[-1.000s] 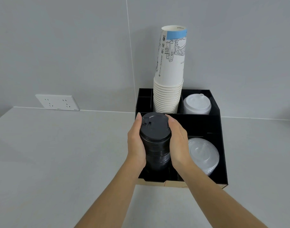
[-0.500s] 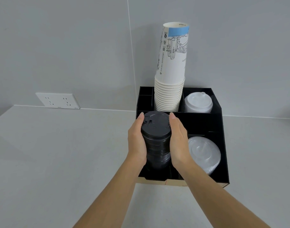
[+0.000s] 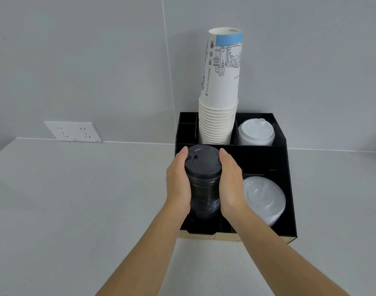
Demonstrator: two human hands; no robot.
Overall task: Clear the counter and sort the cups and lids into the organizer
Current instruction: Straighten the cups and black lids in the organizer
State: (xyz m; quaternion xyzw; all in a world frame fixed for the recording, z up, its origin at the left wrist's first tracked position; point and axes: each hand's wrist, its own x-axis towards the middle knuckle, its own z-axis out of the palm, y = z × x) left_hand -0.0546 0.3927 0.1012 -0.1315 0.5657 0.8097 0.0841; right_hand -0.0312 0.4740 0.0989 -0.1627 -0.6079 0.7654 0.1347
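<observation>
— What does the stack of black lids point(image 3: 204, 184) look like?
— Glossy, ribbed down the side, a sip tab on top. It stands upright in the front-left compartment of the black organizer point(image 3: 289, 189).
— And the hands?
— The left hand point(image 3: 178, 184) and right hand point(image 3: 230, 184) press flat against opposite sides, clamping it.
— Around it?
— Clear lids point(image 3: 262, 197) front-right, white lids point(image 3: 256, 132) back-right, a tall stack of paper cups point(image 3: 220, 92) behind. The organizer sits on the grey bench point(image 3: 76, 199), by a wall socket point(image 3: 73, 131).
</observation>
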